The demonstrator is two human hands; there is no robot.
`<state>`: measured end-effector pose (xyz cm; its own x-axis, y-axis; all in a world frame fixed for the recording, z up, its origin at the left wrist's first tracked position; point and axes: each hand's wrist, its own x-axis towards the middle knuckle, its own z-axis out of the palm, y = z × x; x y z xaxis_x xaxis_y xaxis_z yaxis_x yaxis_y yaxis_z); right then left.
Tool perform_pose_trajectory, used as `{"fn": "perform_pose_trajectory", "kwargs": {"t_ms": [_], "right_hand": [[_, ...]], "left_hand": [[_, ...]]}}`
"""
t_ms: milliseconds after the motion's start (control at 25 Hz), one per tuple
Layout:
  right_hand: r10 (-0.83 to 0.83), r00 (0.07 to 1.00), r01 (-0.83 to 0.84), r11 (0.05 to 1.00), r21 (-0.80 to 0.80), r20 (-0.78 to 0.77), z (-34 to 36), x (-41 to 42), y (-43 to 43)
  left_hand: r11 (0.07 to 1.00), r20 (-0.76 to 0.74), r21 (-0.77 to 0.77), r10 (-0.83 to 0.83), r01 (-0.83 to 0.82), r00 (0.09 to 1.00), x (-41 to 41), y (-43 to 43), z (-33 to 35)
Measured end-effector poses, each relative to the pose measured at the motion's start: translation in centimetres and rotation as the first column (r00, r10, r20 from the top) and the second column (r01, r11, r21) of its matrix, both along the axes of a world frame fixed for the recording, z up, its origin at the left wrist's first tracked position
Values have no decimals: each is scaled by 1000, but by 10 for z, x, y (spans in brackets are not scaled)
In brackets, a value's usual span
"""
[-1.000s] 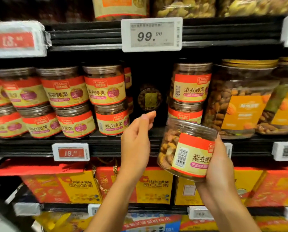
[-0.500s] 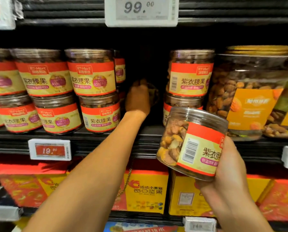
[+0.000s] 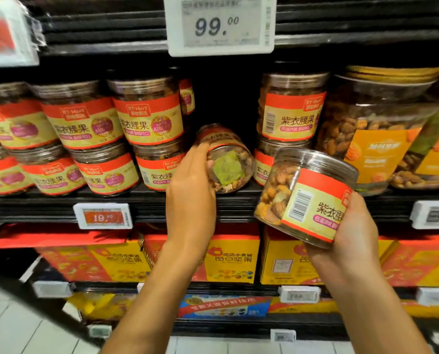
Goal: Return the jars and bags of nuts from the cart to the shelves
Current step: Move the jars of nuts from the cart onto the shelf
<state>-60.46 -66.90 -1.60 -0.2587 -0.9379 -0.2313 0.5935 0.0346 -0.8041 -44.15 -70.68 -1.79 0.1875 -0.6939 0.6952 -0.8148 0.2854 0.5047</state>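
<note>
While facing the middle shelf (image 3: 226, 203) of a nut aisle, curling the left hand (image 3: 190, 190) round the near end of a toppled jar (image 3: 228, 167) in the dark gap between the left stack (image 3: 149, 116) and the right stack (image 3: 292, 111) of cashew jars. Lying on its side there, with the long axis running roughly front to back into the shelf, and presenting a round end with a green patch to the camera. Gripping that end from its left side, with fingertips (image 3: 203, 152) hooking over the upper rim. Cradling a second jar (image 3: 305, 200) in the right hand (image 3: 351, 236), with palm beneath and thumb and fingers wrapping the labelled wall, out in front of the shelf edge and down to the right of the gap. Tilting only a little off upright. Apparently clearing the slot before stocking it: needing to stand the toppled jar on end or slide it back, since occupying the one open space. Likely falling to the left hand, in contact and much the nearer of the two, with the second jar then travelling up and left into the gap. Risking a knock against the right stack just beside the opening
</note>
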Motion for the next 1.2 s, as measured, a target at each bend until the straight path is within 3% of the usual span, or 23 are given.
{"fn": "perform_pose_trajectory", "kwargs": {"t_ms": [80, 200, 280, 320, 400, 520, 640, 720, 840, 920, 1080, 1200], "right_hand": [[-32, 999, 32, 999, 8, 22, 0, -1, 2], [-27, 1000, 26, 999, 30, 9, 3, 2, 4], [6, 1000, -7, 998, 70, 16, 9, 5, 4], [12, 1000, -13, 997, 82, 14, 10, 6, 4], [20, 1000, -22, 996, 90, 21, 14, 6, 3], [12, 999, -15, 994, 111, 32, 22, 10, -1], [1, 998, -8, 992, 127, 59, 27, 14, -4], [1, 999, -7, 991, 135, 50, 28, 16, -6], [-2, 999, -4, 993, 116, 54, 30, 15, -4], [-7, 999, 1, 995, 103, 51, 33, 13, -3], [-19, 999, 15, 996, 82, 45, 33, 9, 1], [-12, 1000, 9, 995, 101, 26, 28, 11, 5]], "left_hand": [[997, -62, -3, -72, 72, 995, 2, 15, -1], [986, -269, 29, -150, 164, 951, 3, 27, -1], [984, -425, 88, -105, 157, 899, -1, 26, 13], [983, -435, 154, -27, 104, 900, -4, 21, 21], [934, -294, 355, 156, -43, 943, -10, 8, 37], [824, -91, 553, 206, -123, 974, -16, 0, 48], [751, -122, 660, 107, 0, 987, -3, 1, 50], [706, -244, 694, 49, 139, 968, 10, 2, 55], [700, -547, 604, 14, 382, 837, 16, 8, 56], [785, -620, 484, -6, 388, 785, 9, 11, 47], [978, -480, 187, 5, 96, 877, -17, 13, 14], [974, -367, 223, 60, 25, 928, -31, 6, -12]]}}
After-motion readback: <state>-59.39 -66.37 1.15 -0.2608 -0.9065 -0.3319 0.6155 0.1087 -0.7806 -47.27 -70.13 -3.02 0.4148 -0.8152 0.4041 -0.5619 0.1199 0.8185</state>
